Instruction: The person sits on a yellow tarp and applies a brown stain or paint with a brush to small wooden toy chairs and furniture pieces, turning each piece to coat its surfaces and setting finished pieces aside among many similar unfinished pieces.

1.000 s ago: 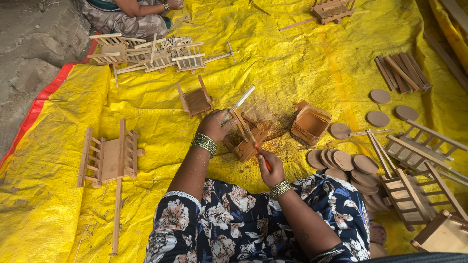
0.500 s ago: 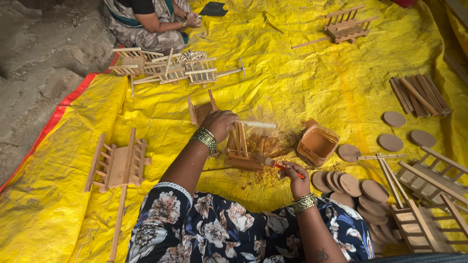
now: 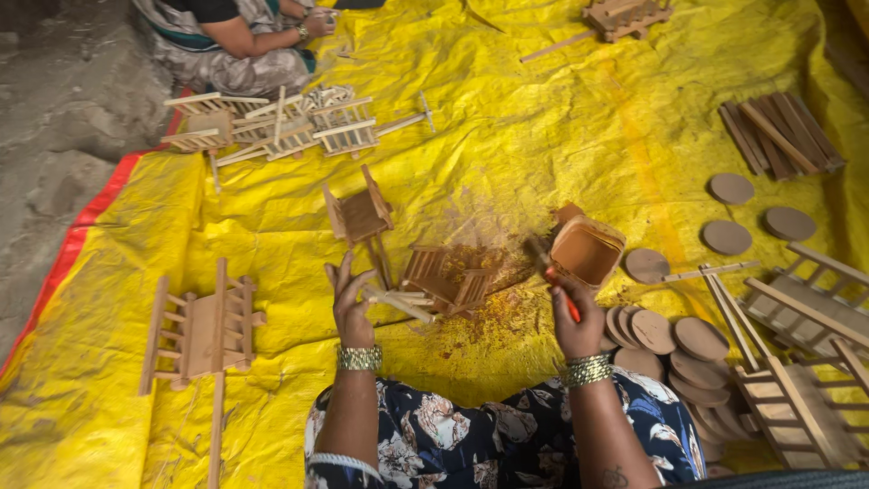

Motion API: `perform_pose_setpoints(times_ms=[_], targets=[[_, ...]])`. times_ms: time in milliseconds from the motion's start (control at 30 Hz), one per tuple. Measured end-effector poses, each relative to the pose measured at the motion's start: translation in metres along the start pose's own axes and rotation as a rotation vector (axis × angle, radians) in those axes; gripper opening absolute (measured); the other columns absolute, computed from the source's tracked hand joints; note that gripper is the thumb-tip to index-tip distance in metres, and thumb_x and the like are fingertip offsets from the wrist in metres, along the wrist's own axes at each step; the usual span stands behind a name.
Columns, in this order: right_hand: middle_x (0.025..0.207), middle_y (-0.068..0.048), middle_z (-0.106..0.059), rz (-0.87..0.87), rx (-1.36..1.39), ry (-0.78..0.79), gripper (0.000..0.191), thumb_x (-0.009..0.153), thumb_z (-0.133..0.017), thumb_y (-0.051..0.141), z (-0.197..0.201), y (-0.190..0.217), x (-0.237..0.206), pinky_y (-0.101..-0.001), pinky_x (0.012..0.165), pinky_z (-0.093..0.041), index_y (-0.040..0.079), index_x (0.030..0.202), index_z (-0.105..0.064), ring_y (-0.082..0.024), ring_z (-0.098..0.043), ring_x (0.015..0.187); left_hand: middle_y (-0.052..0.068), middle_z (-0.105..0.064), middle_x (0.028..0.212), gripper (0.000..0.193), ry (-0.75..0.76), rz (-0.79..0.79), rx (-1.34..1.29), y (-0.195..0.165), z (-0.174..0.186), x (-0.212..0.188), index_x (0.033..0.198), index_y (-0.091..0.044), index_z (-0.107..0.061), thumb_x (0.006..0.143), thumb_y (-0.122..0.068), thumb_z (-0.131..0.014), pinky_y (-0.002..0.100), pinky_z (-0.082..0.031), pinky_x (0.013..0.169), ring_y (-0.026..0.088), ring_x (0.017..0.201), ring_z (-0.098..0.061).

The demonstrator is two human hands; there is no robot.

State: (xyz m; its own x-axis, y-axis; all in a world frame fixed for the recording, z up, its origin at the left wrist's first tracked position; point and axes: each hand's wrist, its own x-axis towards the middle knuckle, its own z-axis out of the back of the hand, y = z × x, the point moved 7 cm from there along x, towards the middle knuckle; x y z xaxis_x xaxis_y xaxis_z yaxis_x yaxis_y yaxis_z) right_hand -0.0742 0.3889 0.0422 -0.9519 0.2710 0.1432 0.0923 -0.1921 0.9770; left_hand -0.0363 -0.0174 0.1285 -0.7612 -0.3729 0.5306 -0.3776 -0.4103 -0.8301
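The left hand [image 3: 351, 303] now pinches a pale stick [image 3: 398, 302] in its fingertips, the other fingers fanned open. A second ago both hands were together over the small cart [image 3: 445, 277]; they have since drawn apart, and the cart lies on the yellow sheet [image 3: 543, 127] just right of the left hand, touched by neither. The stick's free end points toward it.

The right hand [image 3: 572, 312] is closed on a red-handled brush [image 3: 554, 279]. It has swung away to the right, and its blurred tip is now just short of the orange tub [image 3: 587, 251] ahead of that hand. The brushing of the cart looks paused while the brush goes for more colour.

Right of the right hand lie stacked wooden discs [image 3: 674, 337]. Beyond the left hand stands another small cart frame [image 3: 358, 214], and farther off, a pile of frames [image 3: 272, 127] beside another person [image 3: 240, 41].
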Motion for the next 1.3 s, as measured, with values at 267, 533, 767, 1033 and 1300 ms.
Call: perform_pose_setpoints(times_ms=[267,533,767,1033,1300], targets=[[0.092,-0.008,-0.076,0.208,-0.751,-0.172,0.019,0.092,-0.069,0.034,0.058,-0.019,0.062,-0.0513,0.104,-0.034,0.021,0.099,-0.081,-0.031,-0.064,0.108,0.011,-0.047,0.16,0.078,-0.119,-0.179,0.011,0.006,0.003,-0.054,0.113,-0.004,-0.074,0.103,-0.072,-0.039,0.053,-0.013,0.132,0.033,0.166,-0.005],[0.091,-0.006,-0.076,0.056,-0.856,-0.093,0.021,0.095,-0.068,0.039,0.053,-0.029,0.071,-0.0484,0.109,-0.03,0.026,0.101,-0.082,-0.028,-0.063,0.108,0.01,-0.039,0.161,0.068,-0.075,-0.337,0.208,0.003,-0.016,-0.063,0.127,-0.009,-0.066,0.101,-0.07,-0.05,0.064,-0.007,0.131,0.042,0.163,-0.003],[0.093,0.001,-0.075,-0.176,0.302,-0.283,0.027,0.101,-0.065,0.031,0.101,-0.043,0.072,-0.0367,0.084,-0.042,0.009,0.113,-0.075,-0.016,-0.066,0.09,0.008,-0.045,0.154,0.065,-0.153,-0.338,0.264,0.019,-0.028,-0.066,0.117,-0.015,-0.07,0.096,-0.073,-0.05,0.068,-0.004,0.13,0.042,0.162,-0.007],[0.065,0.002,-0.061,-0.831,1.055,-0.458,0.047,0.107,-0.045,0.049,0.073,-0.056,0.032,-0.0364,0.075,-0.045,0.014,0.083,-0.063,-0.02,-0.06,0.072,0.01,-0.042,0.154,0.06,-0.284,-0.256,0.257,0.02,-0.033,-0.048,0.115,-0.015,-0.068,0.101,-0.07,-0.049,0.069,-0.01,0.127,0.044,0.16,-0.004],[0.066,-0.001,-0.06,-0.539,1.35,-0.408,0.064,0.109,-0.032,0.059,0.078,-0.024,0.024,-0.0381,0.071,-0.049,0.01,0.079,-0.06,-0.022,-0.061,0.073,0.013,-0.043,0.152,0.061,-0.406,-0.061,0.268,0.004,-0.023,-0.035,0.117,-0.012,-0.066,0.1,-0.068,-0.048,0.071,-0.011,0.122,0.049,0.158,-0.003]])
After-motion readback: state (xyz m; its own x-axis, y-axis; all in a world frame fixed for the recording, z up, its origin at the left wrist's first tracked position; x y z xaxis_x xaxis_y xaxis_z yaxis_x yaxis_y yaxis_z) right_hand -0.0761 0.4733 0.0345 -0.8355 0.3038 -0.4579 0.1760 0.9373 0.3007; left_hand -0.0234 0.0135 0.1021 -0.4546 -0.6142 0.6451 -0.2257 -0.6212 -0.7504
